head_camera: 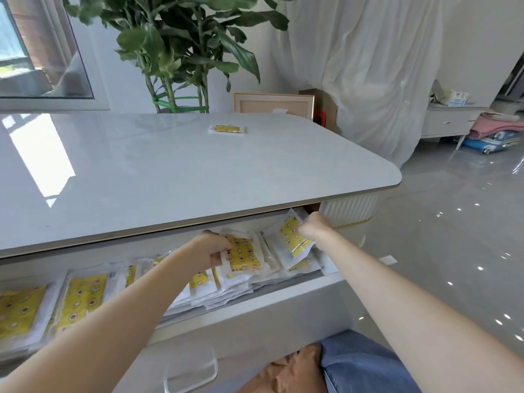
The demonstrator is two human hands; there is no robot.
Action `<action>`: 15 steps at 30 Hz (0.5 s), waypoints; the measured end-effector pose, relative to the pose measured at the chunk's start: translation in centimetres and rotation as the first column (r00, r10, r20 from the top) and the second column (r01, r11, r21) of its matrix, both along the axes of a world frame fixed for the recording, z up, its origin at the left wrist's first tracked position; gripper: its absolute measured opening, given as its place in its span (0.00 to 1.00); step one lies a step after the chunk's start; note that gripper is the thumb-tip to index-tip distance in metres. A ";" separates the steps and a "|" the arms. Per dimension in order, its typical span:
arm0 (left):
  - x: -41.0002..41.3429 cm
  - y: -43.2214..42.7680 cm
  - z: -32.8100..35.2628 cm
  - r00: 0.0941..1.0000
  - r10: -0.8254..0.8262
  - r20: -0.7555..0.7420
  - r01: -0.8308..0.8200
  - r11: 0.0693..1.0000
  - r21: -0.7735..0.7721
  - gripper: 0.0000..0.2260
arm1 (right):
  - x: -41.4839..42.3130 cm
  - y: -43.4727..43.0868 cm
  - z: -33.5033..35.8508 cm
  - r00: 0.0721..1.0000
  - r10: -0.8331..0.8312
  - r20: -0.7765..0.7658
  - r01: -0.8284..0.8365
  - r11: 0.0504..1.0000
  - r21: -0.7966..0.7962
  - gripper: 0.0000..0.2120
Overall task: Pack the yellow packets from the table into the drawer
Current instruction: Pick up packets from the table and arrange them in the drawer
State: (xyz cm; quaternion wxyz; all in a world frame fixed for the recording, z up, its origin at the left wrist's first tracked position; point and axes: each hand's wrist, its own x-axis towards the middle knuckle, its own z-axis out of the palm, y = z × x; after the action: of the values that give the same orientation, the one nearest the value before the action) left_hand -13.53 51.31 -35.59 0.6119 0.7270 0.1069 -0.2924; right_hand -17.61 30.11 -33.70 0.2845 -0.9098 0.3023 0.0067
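Note:
The white drawer under the tabletop stands pulled out and holds several yellow packets in clear wrappers. My left hand grips the top of one yellow packet on the pile in the drawer's right half. My right hand pinches another yellow packet by its upper edge and holds it tilted over the drawer's right end. One more yellow packet lies flat on the far side of the white table.
A clear handle hangs on the drawer front below my arms. A leafy plant and a framed board stand behind the table. Glossy floor lies to the right, with a low cabinet beyond.

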 end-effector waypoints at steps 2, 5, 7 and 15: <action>0.0 0.4 -0.1 1.000 -0.002 -0.001 0.002 1.000 0.006 0.07 | -0.2 0.5 -0.1 0.999 0.043 -0.007 -0.044 0.997 -0.060 0.02; 0.0 0.9 -0.2 1.000 0.003 0.006 -0.003 1.000 0.024 0.07 | -0.5 1.2 -0.2 0.989 0.147 -0.029 -0.150 0.973 -0.177 0.15; 0.0 1.0 -0.3 1.000 0.012 0.029 -0.013 0.999 0.034 0.09 | -0.7 1.5 -0.1 0.967 0.241 -0.084 -0.252 0.954 -0.164 0.23; -0.3 1.3 -0.1 0.998 0.037 0.047 -0.037 0.999 0.002 0.11 | -1.3 2.8 -0.2 0.764 0.447 -0.466 -0.570 0.806 -0.160 0.37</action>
State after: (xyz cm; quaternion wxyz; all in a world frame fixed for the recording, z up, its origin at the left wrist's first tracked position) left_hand -13.80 52.65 -35.72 0.6186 0.7325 0.1065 -0.2636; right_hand -18.88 32.90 -33.88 0.0648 -0.9671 0.0910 0.2285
